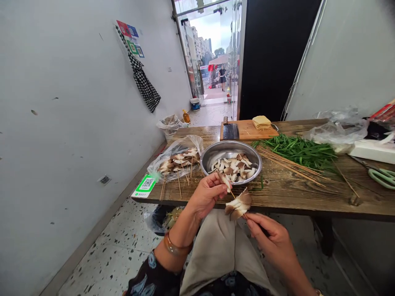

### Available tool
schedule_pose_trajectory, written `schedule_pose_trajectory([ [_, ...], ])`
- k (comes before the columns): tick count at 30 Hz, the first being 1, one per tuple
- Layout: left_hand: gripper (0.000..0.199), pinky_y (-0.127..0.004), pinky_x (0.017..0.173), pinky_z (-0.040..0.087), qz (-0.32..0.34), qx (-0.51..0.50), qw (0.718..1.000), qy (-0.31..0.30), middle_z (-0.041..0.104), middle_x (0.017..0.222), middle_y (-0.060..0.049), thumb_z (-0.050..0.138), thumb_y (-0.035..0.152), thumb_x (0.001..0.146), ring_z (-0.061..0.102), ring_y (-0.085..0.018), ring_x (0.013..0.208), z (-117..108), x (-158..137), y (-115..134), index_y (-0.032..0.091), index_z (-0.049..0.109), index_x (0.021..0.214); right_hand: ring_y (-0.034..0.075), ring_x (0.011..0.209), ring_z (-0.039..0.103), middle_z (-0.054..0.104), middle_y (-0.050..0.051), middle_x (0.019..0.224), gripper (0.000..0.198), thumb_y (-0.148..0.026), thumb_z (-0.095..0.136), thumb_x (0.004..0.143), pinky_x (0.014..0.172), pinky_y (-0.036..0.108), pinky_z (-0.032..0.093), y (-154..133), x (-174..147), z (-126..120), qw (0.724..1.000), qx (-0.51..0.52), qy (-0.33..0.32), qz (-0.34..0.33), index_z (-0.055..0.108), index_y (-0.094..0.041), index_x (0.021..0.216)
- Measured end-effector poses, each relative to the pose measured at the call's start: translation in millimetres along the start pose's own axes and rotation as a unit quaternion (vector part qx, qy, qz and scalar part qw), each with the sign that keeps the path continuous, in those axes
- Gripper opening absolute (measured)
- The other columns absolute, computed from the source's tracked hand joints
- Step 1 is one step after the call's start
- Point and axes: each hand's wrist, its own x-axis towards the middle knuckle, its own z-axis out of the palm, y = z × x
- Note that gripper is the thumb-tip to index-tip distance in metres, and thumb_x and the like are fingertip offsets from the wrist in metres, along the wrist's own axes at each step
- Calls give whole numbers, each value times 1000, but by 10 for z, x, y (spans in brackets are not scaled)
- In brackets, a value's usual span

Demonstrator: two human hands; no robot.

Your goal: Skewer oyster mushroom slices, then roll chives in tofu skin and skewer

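Note:
My left hand (210,193) pinches a mushroom piece (226,181) at the tip of a thin wooden skewer. My right hand (268,233) grips that skewer (246,216) lower down, fingers closed round it. Brown and white oyster mushroom pieces (240,204) are threaded on the skewer between the two hands. Just beyond my left hand, a steel bowl (204,161) holds loose mushroom pieces (234,166). To its left, finished-looking mushroom skewers (179,161) lie in a clear plastic bag (196,142), their sticks poking toward me.
Bare skewers (291,165) lie beside green leafy stalks (299,148) on the wooden table (277,193). Behind stand a cutting board (247,129) with a cleaver (231,131) and stacked yellowish sheets (261,122). Green-handled scissors (382,177) rest at right. A QR sign (145,185) sits at left.

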Motion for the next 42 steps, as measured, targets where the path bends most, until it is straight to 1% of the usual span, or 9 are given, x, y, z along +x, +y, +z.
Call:
schedule_pose_trajectory([
  [4,36,-16,50,41,-23,-30,999,15,61,74,1,79,20,65,53,-4,54,-63,-31,-9,14,66,98,15,56,62,70,4,71,23,-34,59,83,56,24,53,14,-15,27,1000,12,4,15,78,-22,89],
  [9,21,-22,58,51,1,-32,998,63,64,70,-1,78,23,67,63,-10,61,-113,-59,-8,12,64,77,18,64,67,73,5,73,22,-34,61,82,51,23,54,22,-47,65,997,44,21,51,78,-22,90],
  [11,21,-22,60,52,8,-33,996,87,65,70,-2,78,25,67,64,-11,62,-111,-64,-18,11,64,76,20,70,69,73,5,73,22,-34,61,82,52,24,55,18,-55,76,997,48,15,52,78,-23,92],
  [16,22,-19,59,50,15,-38,991,127,64,67,-1,79,26,65,60,-7,57,-82,-65,-85,11,67,76,21,78,71,76,6,82,21,-33,61,83,72,28,58,9,-48,97,999,14,-3,29,78,-24,93],
  [21,19,-17,60,48,18,-58,991,117,63,70,0,80,24,64,58,-5,59,-31,-66,-128,12,67,72,20,81,71,76,7,92,22,-34,60,84,70,27,57,7,-28,107,999,4,1,32,78,-24,92],
  [25,20,-18,61,48,20,-50,991,123,65,71,0,80,24,63,58,-6,59,0,-78,-132,12,68,73,20,77,71,76,8,89,23,-34,60,83,68,27,57,9,-29,105,999,2,9,40,78,-22,92],
  [31,21,-20,63,48,53,30,988,141,67,69,-2,77,27,67,60,-9,61,-7,-80,-153,13,67,78,19,67,68,72,5,69,26,-36,58,83,64,27,56,-1,-36,109,998,1,13,57,78,-21,92],
  [36,21,-22,63,48,89,78,979,167,67,67,-1,76,28,67,61,-10,60,6,-66,-150,15,61,74,17,59,64,73,5,75,26,-38,58,82,53,25,53,-30,-22,129,997,9,7,73,78,-22,91],
  [42,19,-22,65,47,102,109,972,182,67,68,0,75,26,67,61,-11,63,44,-56,-162,15,63,75,18,56,63,65,2,57,26,-38,58,82,56,27,53,-59,-18,180,996,11,29,79,78,-22,84],
])
